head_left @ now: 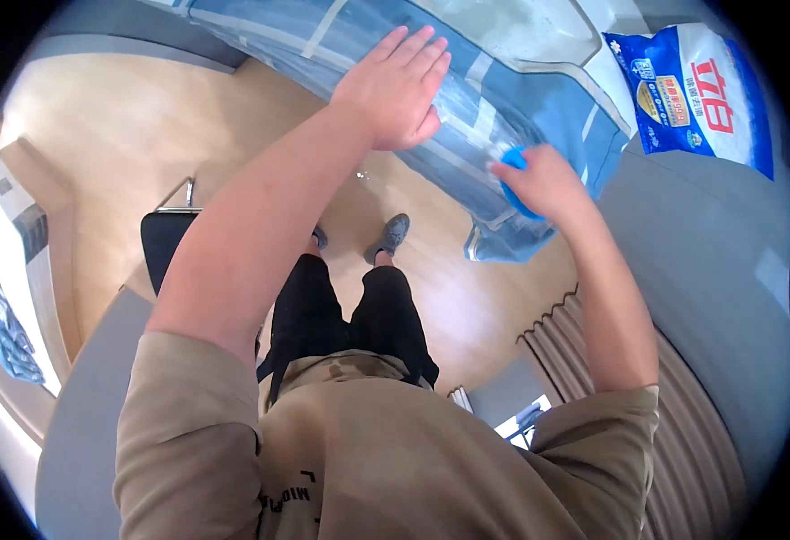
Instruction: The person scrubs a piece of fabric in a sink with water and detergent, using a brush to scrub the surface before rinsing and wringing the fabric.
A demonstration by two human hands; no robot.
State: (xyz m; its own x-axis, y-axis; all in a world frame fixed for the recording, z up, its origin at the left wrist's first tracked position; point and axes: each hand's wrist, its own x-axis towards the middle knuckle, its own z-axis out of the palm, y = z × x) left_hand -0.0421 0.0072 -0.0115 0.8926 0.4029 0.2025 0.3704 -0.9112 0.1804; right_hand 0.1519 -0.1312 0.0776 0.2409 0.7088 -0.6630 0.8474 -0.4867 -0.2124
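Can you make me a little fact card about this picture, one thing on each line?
Left hand: open, palm down on the blue cloth
Cloth pattern: pale crossing lines
Right hand: grip closed around a blue tool, kind unclear
Upper right corner: blue-and-white bag
Feet: grey shoes
Floor: pale brown

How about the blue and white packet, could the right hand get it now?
Probably yes: nothing seems to block the right hand from the packet, though it may need to let go of the blue object first.
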